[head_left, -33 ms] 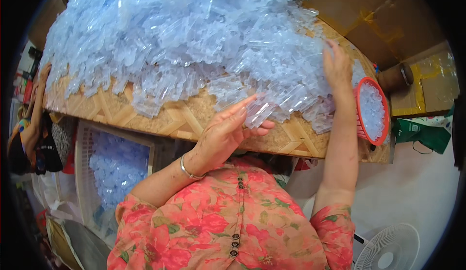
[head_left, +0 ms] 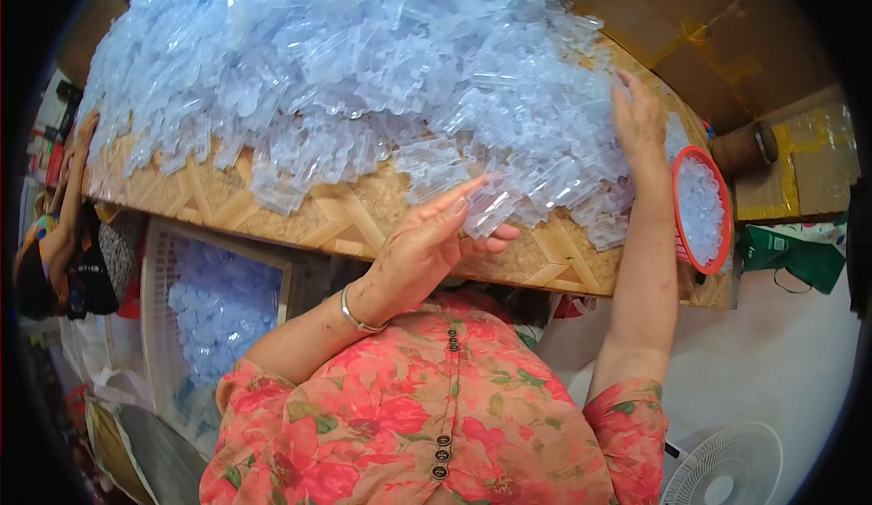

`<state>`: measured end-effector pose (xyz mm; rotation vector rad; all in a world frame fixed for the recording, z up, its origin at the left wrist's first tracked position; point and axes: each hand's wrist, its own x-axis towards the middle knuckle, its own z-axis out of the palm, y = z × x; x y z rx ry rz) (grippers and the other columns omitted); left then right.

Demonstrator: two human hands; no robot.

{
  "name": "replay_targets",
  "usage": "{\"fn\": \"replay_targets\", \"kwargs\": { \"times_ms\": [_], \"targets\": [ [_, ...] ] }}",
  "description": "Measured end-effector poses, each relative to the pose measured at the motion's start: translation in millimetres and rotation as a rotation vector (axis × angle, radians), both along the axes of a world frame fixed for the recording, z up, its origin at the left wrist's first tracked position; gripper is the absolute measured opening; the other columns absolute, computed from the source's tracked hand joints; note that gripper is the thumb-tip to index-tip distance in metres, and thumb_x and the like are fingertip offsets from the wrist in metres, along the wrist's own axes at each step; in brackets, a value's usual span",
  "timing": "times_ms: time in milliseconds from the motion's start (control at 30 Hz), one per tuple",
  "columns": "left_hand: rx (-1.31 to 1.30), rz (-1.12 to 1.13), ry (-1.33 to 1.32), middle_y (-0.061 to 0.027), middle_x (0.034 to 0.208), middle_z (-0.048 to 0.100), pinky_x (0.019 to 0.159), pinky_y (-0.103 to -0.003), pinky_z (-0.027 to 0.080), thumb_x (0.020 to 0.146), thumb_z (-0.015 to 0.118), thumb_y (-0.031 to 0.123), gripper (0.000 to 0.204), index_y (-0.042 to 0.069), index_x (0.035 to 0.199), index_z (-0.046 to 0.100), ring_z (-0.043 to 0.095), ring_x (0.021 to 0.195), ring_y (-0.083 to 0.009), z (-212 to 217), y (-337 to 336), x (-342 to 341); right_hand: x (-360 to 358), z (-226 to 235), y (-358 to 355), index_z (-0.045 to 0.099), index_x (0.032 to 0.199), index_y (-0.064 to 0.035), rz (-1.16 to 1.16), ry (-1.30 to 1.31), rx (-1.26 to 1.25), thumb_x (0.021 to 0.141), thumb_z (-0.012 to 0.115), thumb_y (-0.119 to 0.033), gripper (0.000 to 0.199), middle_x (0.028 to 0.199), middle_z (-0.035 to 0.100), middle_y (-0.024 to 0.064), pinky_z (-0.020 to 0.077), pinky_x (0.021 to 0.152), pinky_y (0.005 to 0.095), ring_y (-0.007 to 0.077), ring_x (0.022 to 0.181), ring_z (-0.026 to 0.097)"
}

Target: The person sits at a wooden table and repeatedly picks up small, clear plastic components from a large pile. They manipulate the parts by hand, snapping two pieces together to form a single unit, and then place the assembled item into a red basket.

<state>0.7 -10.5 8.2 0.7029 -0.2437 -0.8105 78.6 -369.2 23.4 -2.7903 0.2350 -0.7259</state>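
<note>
In my left hand (head_left: 427, 246), several flat clear plastic pieces (head_left: 493, 207) are pinched between the thumb and fingers, above the table's near edge. My right hand (head_left: 641, 123) reaches to the right side of a large heap of clear, bluish plastic pieces (head_left: 363, 60). Its fingers are apart at the heap's edge, and I see nothing held in them. Just right of that forearm, a red-rimmed basket (head_left: 679, 232) holds small translucent pieces.
The heap covers most of a wood-patterned table (head_left: 336, 223). Below it on the left stands a pale crate (head_left: 156, 323) of bluish pieces. Cardboard (head_left: 681, 14) rises behind on the right. A white fan (head_left: 727, 469) is lower right. Another person's arm (head_left: 73, 178) rests at the far left.
My right hand has shifted slightly down and right along the heap's edge. The left hand keeps its hold, and the whole view has moved a little.
</note>
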Motion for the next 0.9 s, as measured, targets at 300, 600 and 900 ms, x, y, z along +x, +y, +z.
{"fn": "replay_targets", "kwargs": {
  "times_ms": [300,600,900],
  "targets": [
    [0.006,-0.01,-0.002,-0.013,0.143,0.055,0.101,-0.036,0.052,0.111,0.045,0.033,0.061,-0.004,0.157,0.032,0.063,0.12,-0.0232,-4,1,0,43,-3,-26,0.068,0.13,-0.005,-0.142,0.379,0.247,0.086,0.071,-0.048,0.062,0.113,0.074,0.0157,0.052,0.094,0.0427,0.0303,0.107,0.069],
    [0.017,-0.029,-0.006,-0.0121,0.14,0.058,0.1,-0.035,0.052,0.111,0.046,0.033,0.061,-0.004,0.157,0.032,0.064,0.118,-0.0216,-4,-3,-1,12,10,-4,0.073,0.106,-0.0022,-0.042,0.074,0.699,0.084,0.085,-0.027,0.035,0.095,0.074,0.0045,0.0527,0.082,0.0287,0.0132,0.088,0.067],
    [0.068,-0.033,-0.033,-0.0164,0.151,0.05,0.1,-0.034,0.052,0.109,0.048,0.037,0.066,-0.004,0.158,0.031,0.064,0.12,-0.0235,-1,-2,-7,-26,26,25,0.068,0.103,-0.002,-0.017,-0.308,0.964,0.094,0.077,-0.019,0.021,0.087,0.071,0.0046,0.054,0.07,0.0265,0.0115,0.074,0.068]
  ]
}}
